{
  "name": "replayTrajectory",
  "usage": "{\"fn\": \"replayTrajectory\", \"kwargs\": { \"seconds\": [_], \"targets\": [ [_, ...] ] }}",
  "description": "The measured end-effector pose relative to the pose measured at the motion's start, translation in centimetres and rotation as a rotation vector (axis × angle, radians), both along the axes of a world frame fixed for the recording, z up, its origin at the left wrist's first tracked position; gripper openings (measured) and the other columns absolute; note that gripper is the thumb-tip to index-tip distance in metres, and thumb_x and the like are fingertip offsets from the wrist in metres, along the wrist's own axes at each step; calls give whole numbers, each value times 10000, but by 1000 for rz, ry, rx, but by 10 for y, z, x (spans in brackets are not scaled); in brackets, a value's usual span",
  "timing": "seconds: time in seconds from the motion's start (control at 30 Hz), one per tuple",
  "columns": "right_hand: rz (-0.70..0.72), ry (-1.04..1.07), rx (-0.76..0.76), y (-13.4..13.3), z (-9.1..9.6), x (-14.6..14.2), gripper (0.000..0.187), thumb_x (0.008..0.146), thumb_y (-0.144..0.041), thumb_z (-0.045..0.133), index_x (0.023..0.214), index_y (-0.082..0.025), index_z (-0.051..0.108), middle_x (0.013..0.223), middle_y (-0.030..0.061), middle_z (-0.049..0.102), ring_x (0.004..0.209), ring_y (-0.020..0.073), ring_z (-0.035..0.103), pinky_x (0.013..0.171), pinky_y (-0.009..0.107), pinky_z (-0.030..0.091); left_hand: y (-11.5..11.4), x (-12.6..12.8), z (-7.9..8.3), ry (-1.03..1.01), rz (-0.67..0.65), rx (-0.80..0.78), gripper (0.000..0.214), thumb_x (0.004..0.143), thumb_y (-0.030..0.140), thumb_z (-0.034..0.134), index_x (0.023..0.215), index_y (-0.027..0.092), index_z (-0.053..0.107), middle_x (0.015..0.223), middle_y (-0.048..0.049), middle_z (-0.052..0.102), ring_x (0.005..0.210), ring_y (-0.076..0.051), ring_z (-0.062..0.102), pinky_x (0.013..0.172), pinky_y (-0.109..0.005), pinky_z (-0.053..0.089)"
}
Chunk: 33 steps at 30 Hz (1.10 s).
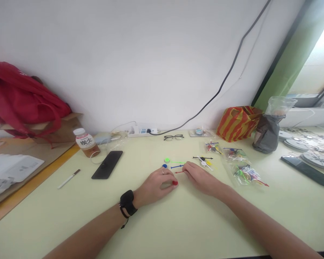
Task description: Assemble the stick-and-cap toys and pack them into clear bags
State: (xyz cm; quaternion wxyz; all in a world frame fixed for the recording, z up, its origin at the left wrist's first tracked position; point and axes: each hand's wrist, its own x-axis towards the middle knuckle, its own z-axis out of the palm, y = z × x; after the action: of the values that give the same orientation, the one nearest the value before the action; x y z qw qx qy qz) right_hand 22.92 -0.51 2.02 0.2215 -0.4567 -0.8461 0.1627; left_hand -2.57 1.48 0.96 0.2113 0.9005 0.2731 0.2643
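My left hand [155, 185], a ring on one finger and a black band at its wrist, pinches a small red round piece [175, 183] between thumb and fingertips. Close beside it, my right hand [199, 176] grips the end of a thin red arrow [179, 172] that points left. Just beyond the hands lie a green disc [166, 160] with a green arrow [177, 162], and a blue disc [164, 166] with a blue arrow [176, 166]. Right of these is a group of black, white and yellow arrow pieces [203, 163].
Clear bags of coloured pieces [247, 174] lie at right, near a dark phone [307, 171] and silvery discs. A striped bag [234, 124] stands behind. Glasses [174, 137] and a power strip [142, 132] sit by the wall; a black phone [107, 164], pen [69, 178] and bottle [86, 143] are left.
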Motion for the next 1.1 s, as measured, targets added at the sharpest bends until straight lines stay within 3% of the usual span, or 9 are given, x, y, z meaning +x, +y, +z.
{"fn": "replayTrajectory", "kwargs": {
  "seconds": [0.17,0.3,0.47,0.67,0.87,1.1],
  "targets": [
    [-67,-12,50,6,-6,1,275,1054,-150,366,1012,-215,630,968,65,626,888,222,615,780,362,474,4,0,-6,-9,41,16,151,999,298,658,1089,296,779,1195,-54,690,1129,-226,624,1046,-393,523],
    [-75,115,0,9,-13,2,328,996,-72,384,1092,-205,668,1019,81,670,941,219,651,819,357,502,4,1,-6,-5,50,22,161,998,307,661,1094,310,791,1357,-53,656,1205,-239,605,1111,-435,498],
    [-81,281,-106,9,-15,-1,302,982,-101,434,1135,-200,676,1084,82,740,1003,227,688,863,365,522,6,0,-8,17,56,29,187,1011,310,646,1120,336,796,1476,-31,610,1302,-257,560,1152,-477,459],
    [67,522,-341,5,-10,-11,231,933,-112,484,1018,-206,676,988,50,704,858,189,642,735,313,503,9,1,-10,-45,-11,-33,223,1011,255,634,1168,323,777,1290,-30,728,1154,-217,650,1024,-385,538],
    [107,676,-493,6,-19,-16,152,917,-148,545,1008,-203,653,925,36,662,783,171,630,745,330,510,4,1,-4,-103,8,-246,88,992,263,639,1010,242,722,1068,-27,753,1006,-189,710,954,-334,583],
    [121,720,-533,6,-20,-20,77,929,-216,591,969,-200,656,917,40,670,791,177,646,750,331,525,1,3,0,-180,-17,-427,138,994,297,647,1113,231,673,1134,-43,742,1067,-199,715,1017,-358,582]
  ]
}}
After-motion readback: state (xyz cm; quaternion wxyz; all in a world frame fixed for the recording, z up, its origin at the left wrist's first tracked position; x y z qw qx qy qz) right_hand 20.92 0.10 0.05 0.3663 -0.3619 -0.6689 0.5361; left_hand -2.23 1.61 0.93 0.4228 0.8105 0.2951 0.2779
